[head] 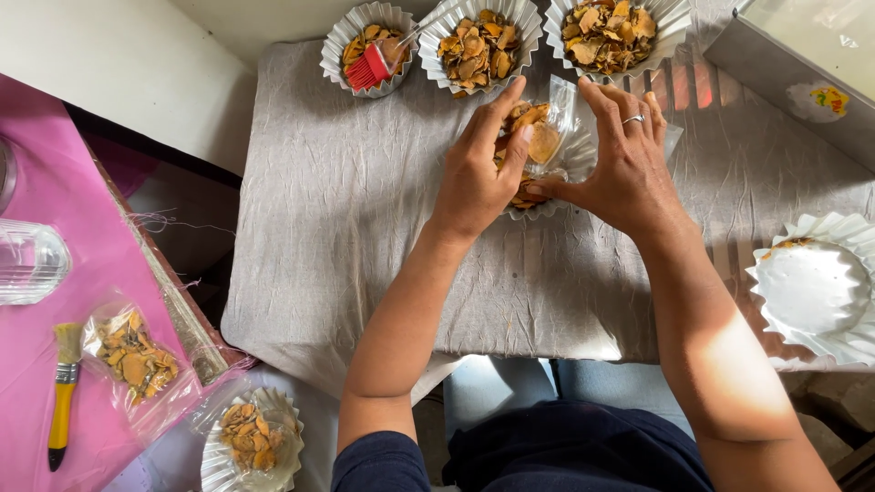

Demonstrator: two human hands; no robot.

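Both hands at grey-clothed tabletop's far edge: left hand [476, 173] and right hand [624, 169] pinching clear bag [556, 137] of dried slices. Three foil cups [478, 46] full behind; one empty cup [816, 287] at right edge.

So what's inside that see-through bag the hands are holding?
Golden-brown dried slices show through the clear bag, held between the left hand and right hand. The hands cover most of it, so how full it is cannot be seen.
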